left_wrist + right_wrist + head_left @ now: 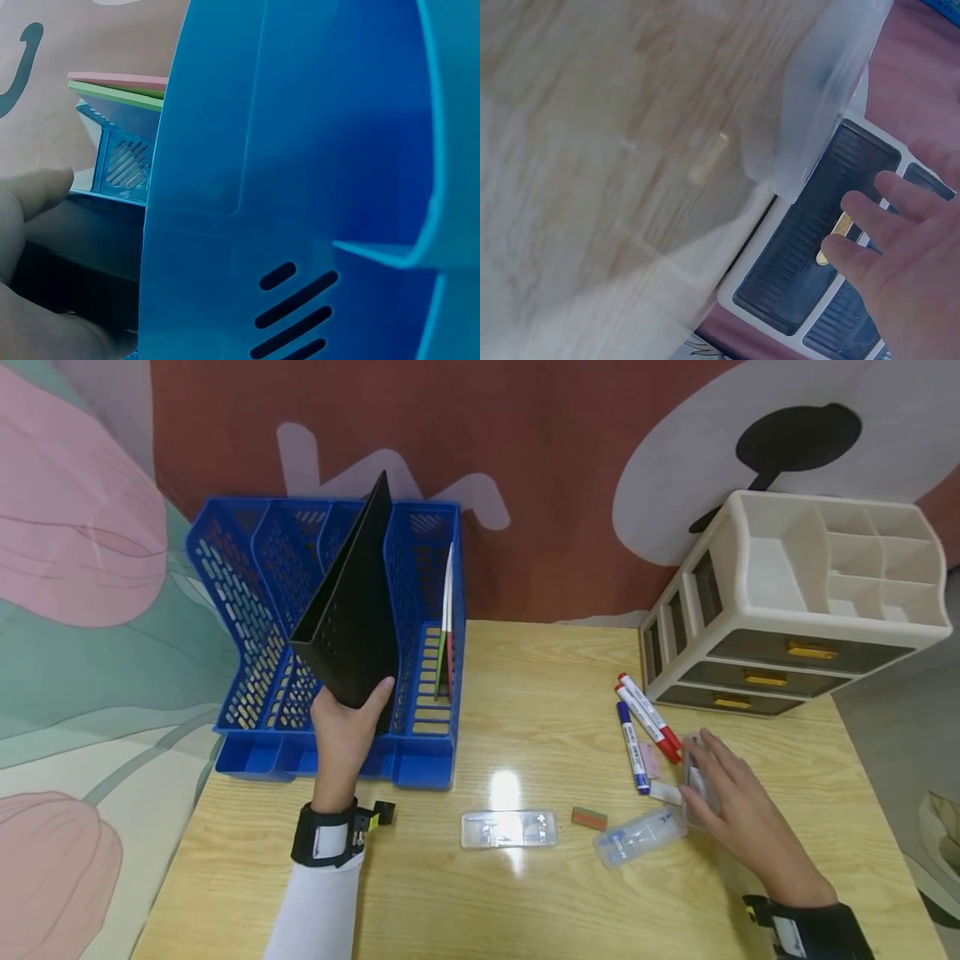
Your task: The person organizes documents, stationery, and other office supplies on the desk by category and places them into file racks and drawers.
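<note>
A black file folder [358, 618] stands tilted in a slot of the blue file rack [423, 760]. My left hand [343, 735] grips its lower front edge, thumb on the right side. In the left wrist view the thumb [45, 191] lies along the black folder, and the rack's blue wall [202, 150] covers much of the picture. My right hand [738, 810] is over a clear plastic case [697, 777] at the right, its fingers [885, 221] extended and spread. Beside that hand lie another clear case [641, 837] and a small white block [665, 792].
A white drawer organizer [795, 610] stands at the back right. Two red markers [648, 718], a blue marker [632, 747] and a pink piece [648, 760] lie before it. A third clear case [510, 829] and an eraser [589, 818] lie mid-table. Thin colored boards [447, 618] stand in the rack's right slot.
</note>
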`<state>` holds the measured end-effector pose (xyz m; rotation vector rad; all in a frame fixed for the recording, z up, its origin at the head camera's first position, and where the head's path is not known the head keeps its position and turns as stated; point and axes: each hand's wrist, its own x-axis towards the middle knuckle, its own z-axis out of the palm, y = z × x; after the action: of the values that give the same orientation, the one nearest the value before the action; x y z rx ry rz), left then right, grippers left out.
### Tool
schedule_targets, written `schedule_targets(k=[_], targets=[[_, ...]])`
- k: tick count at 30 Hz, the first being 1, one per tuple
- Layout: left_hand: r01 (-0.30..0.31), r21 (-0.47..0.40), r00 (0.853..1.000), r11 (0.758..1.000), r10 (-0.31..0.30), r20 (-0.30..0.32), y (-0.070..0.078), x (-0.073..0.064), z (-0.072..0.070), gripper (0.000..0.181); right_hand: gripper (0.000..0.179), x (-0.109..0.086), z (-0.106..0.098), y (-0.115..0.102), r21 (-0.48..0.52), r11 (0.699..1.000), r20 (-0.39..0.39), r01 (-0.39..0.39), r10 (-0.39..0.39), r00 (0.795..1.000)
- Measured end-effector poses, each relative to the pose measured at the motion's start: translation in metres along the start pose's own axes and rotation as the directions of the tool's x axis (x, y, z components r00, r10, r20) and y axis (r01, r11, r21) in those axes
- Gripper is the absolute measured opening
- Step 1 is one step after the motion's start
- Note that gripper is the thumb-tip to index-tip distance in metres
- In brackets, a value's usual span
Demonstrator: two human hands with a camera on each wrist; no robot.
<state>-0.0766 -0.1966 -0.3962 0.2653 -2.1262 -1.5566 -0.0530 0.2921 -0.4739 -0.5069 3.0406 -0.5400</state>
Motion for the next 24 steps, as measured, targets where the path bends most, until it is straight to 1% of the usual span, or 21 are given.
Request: schedule_targets(k=[4,7,12,14,16,18,20,24], targets=[[-0.005,-0.005,1.000,1.000,0.005,0.019,-0.001,-0.002,-0.001,0.042,0.076,-0.001,0.001,0.004,0.009,0.999,0.037,-0.053,0.053,0.998],[-0.015,0.007,1.000,1.000,0.015,0.015,-0.005,-0.002,0.000,0.040,0.077,-0.001,0.002,0.007,0.013,0.997,0.047,-0.074,0.073,0.996],[-0.072,0.100,0.997,0.992,0.072,0.000,-0.025,0.000,0.003,0.034,0.077,-0.002,0.004,0.010,0.019,0.997,0.032,-0.070,0.069,0.997],[-0.090,0.121,0.996,0.989,0.091,-0.003,-0.034,0.001,0.004,0.033,0.076,-0.003,0.005,0.011,0.021,0.997,0.026,-0.068,0.067,0.997],[-0.101,0.132,0.995,0.986,0.102,-0.005,-0.036,0.002,0.005,0.032,0.075,-0.003,0.006,0.011,0.020,0.998,0.025,-0.067,0.067,0.997],[-0.115,0.136,0.993,0.984,0.117,-0.008,-0.036,0.002,0.006,0.030,0.075,-0.003,0.006,0.012,0.019,0.997,0.025,-0.069,0.068,0.997],[-0.127,0.141,0.991,0.982,0.130,-0.012,-0.032,0.001,0.007,0.028,0.074,-0.003,0.007,0.012,0.018,0.998,0.027,-0.065,0.064,0.998],[-0.161,0.154,0.986,0.975,0.166,-0.021,-0.014,-0.003,0.008,0.026,0.074,-0.004,0.008,0.012,0.026,0.998,0.028,-0.063,0.062,0.998]])
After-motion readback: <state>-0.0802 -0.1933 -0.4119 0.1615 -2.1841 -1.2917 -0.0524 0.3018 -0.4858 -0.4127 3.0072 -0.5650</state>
